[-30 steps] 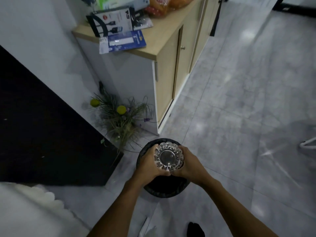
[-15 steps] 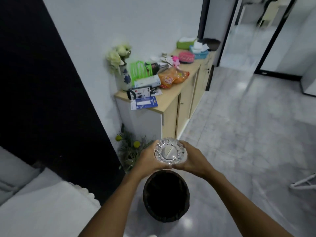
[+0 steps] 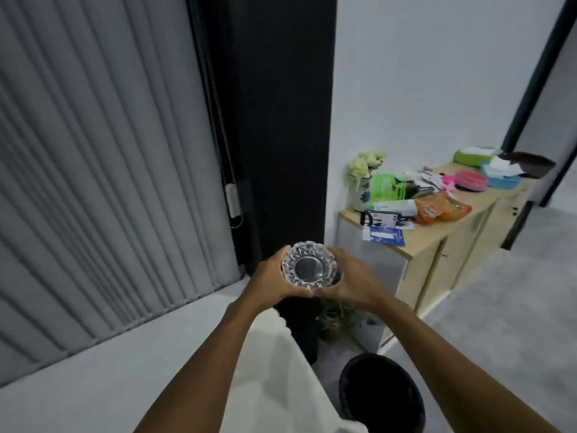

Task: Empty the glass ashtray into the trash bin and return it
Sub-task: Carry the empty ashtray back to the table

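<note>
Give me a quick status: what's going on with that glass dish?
Left hand and right hand both clasp the glass ashtray. Held raised, apart from the trash bin below. Nothing blocking.

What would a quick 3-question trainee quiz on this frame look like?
1. True or false: both hands grip the ashtray.
2. Where is the bin relative to the ashtray? A) directly beneath B) lower in the frame and to its right C) on the cabinet
3. Fill in: the vase of flowers stands on the ____.

Key: 1 true, left hand and right hand cup its sides. 2 B. 3 cabinet.
</note>
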The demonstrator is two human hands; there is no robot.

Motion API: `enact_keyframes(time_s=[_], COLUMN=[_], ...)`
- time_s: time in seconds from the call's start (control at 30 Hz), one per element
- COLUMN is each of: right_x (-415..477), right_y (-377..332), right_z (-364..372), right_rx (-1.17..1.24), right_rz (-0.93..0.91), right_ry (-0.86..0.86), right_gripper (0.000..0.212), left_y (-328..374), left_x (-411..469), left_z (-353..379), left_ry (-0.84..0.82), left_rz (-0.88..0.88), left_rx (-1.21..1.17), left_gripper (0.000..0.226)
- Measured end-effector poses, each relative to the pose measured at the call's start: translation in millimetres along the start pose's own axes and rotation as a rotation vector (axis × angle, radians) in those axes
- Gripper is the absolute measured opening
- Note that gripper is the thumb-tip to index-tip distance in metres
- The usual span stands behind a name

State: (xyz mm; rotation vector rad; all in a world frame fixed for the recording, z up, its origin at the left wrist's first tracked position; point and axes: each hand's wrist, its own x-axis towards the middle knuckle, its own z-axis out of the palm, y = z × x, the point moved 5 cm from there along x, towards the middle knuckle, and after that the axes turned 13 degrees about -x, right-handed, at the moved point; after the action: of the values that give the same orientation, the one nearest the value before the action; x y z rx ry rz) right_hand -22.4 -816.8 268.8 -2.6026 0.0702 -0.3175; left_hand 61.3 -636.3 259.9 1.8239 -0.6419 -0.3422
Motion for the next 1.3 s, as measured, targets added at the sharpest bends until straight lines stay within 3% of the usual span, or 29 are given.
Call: enact_keyframes(time_s=[0.1, 0.2, 0.33, 0.43, 0.67, 0.9, 1.3], right_x=[21.6, 35.2, 42.5, 40.1, 34.4, 29.9, -7.6], right_y=[-81.1, -161.4, -261.9, -331.2, -448.8, -463.2, -375.4], right_z=[40.0, 89.8, 166.3, 221.5, 332.8, 407.2, 505.2], right_rx=[0.041, 0.091, 0.138, 0.181, 0.24, 0.218, 0.055], right_rz=[-0.121, -0.226, -0.325, -0.377, -0.435, -0.367, -0.249], right_ry=[-0.041, -0.119, -0.209, -0.27, -0.368, -0.439, -0.604], right_gripper=[0.082, 0.076, 0.08, 0.078, 0.081, 0.086, 0.089], left_y=[-19.4, -44.7, -77.2, -104.0, -165.6, -228.2, -356.1], left_x=[-49.7, -106.8, -187.6, -245.6, -338.3, -360.6, -364.5], left_z=[-82.0, -161.0, -256.4, -317.6, -428.3, -452.4, -372.6], left_ry=[0.146, 0.28, 0.423, 0.483, 0.555, 0.555, 0.488], left_rz=[-0.033, -0.111, -0.193, -0.246, -0.311, -0.346, -0.502], left_rx=[0.038, 0.051, 0.073, 0.096, 0.138, 0.082, 0.041], left_gripper=[0.103, 0.113, 0.096, 0.087, 0.09, 0.087, 0.114])
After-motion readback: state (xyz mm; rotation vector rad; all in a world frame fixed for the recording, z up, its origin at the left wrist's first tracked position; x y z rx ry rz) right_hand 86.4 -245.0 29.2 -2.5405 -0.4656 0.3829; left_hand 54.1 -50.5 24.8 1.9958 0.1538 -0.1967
